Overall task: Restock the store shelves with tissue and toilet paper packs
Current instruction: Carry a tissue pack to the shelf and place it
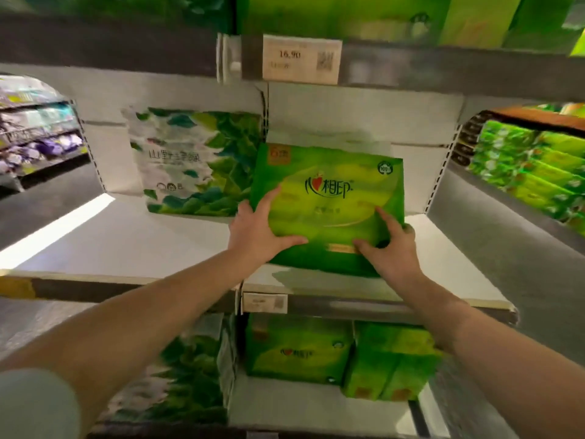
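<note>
Green plastic wrap, glossy and a little slack — that is the pack point(329, 204) I have in both hands, held face-up and tilted toward me over the middle shelf point(126, 239). Its far edge is already in above the white shelf board; its near edge hangs just over the shelf lip.

My left hand point(258, 231) lies on the pack's left side, fingers stretched up along the edge and thumb laid flat across the front. My right hand point(391, 245) holds the lower right corner, with the fingers spread on the face and the thumb seemingly tucked round the side. Neither hand is clenched; together they press the pack between them.

To the left, just beside the pack, stands a leaf-print pack point(193, 160), upright against the back wall. A price tag point(302, 58) hangs from the shelf above. On the shelf below sit more green packs point(297, 346).

To place it well, I judge I should tip the pack upright and slide it back until it meets the wall, beside the leaf-print one, label facing out. The wrap looks soft, so I would push with flat palms rather than fingertips — less denting, and less chance of it toppling forward off the lip.
</note>
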